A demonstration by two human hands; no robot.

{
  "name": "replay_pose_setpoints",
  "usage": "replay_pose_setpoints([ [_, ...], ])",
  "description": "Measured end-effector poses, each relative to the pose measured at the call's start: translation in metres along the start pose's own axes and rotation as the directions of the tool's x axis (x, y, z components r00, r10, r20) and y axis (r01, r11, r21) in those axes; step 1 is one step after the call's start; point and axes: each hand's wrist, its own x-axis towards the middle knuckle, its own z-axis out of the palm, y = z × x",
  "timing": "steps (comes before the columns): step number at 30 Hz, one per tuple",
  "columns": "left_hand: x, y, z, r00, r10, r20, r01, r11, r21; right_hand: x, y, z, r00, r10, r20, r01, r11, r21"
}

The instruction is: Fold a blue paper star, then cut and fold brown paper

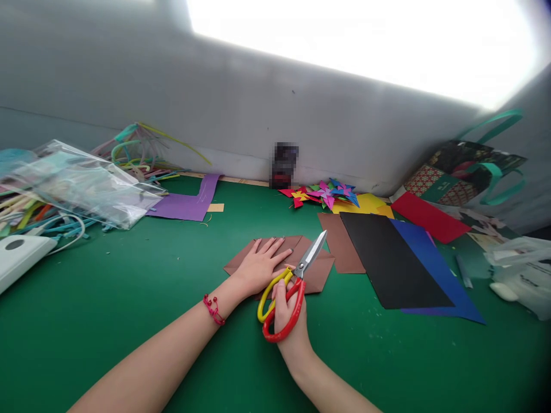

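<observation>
My left hand (260, 265) lies flat with fingers spread on a folded brown paper (316, 274) on the green table (129, 298). A red beaded bracelet sits on that wrist. My right hand (287, 312) grips scissors (289, 287) with one yellow and one red handle. Their steel blades point up and right over the brown paper's right side and look nearly closed.
Black (394, 258), blue and brown sheets lie to the right, with red and yellow sheets behind. Paper pinwheels (325, 194) sit by the wall. A clear bag (81, 183) over coloured straws and a white device are at left. A patterned bag (465, 172) stands at right.
</observation>
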Motion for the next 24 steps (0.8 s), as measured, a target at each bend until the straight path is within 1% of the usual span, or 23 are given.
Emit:
replay_pose_setpoints([
  [5,0.000,0.000,0.001,1.000,0.000,0.001,0.000,1.000,0.017,0.003,0.003,0.000,0.998,0.056,0.002,-0.056,0.996,0.069],
  [9,0.001,0.000,0.001,1.000,0.011,-0.004,-0.011,0.999,0.039,0.014,0.004,-0.009,0.997,0.072,0.012,-0.073,0.994,0.077],
  [12,0.001,0.000,0.001,1.000,0.011,0.006,-0.012,0.999,0.043,0.026,0.008,-0.029,0.996,0.082,-0.015,-0.081,0.995,0.055],
  [15,0.002,0.000,0.001,1.000,0.005,0.011,-0.005,0.999,0.040,0.039,0.016,-0.058,0.995,0.064,-0.072,-0.066,0.997,-0.031],
  [16,0.002,0.000,0.001,1.000,0.004,0.012,-0.005,0.999,0.037,0.044,0.018,-0.069,0.996,0.058,-0.069,-0.061,0.997,-0.049],
  [19,0.002,0.000,0.000,1.000,0.005,0.012,-0.005,1.000,0.030,0.054,0.027,-0.096,0.995,0.032,-0.094,-0.038,0.997,-0.066],
  [21,0.001,0.000,-0.001,1.000,0.006,0.014,-0.007,1.000,0.029,0.058,0.032,-0.107,0.994,0.037,-0.103,-0.047,0.994,-0.094],
  [24,0.001,0.000,-0.001,1.000,0.009,0.018,-0.009,0.999,0.031,0.063,0.036,-0.113,0.994,0.079,-0.075,-0.088,0.989,-0.119],
])
